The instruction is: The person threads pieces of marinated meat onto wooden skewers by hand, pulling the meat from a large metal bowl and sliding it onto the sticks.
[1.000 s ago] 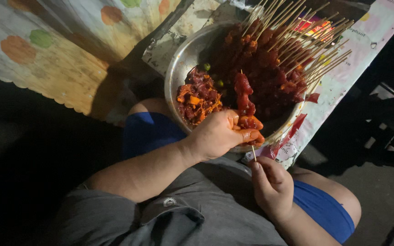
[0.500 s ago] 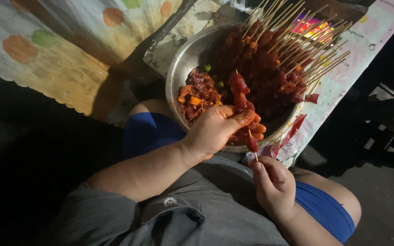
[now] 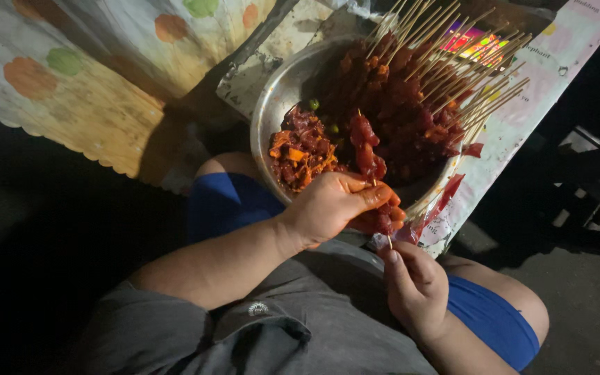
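The left hand [image 3: 338, 205] is closed on red meat pieces [image 3: 368, 149] threaded on a bamboo skewer [image 3: 388, 240], whose lower end the right hand [image 3: 417, 285] pinches. Just behind sits a metal bowl [image 3: 276, 104] on a patterned tablecloth [image 3: 92, 104], holding chopped marinated meat [image 3: 300, 149] and finished skewers [image 3: 453, 69].

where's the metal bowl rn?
Head view, upper centre: the metal bowl sits on the patterned table edge, just above the left hand, holding meat and finished skewers.

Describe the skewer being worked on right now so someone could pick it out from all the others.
Find the round metal bowl of red marinated meat at the table edge. Most skewers lie piled at its far side. This skewer stands alone at the near rim, its meat gripped by the left hand, its stick pinched by the right hand.
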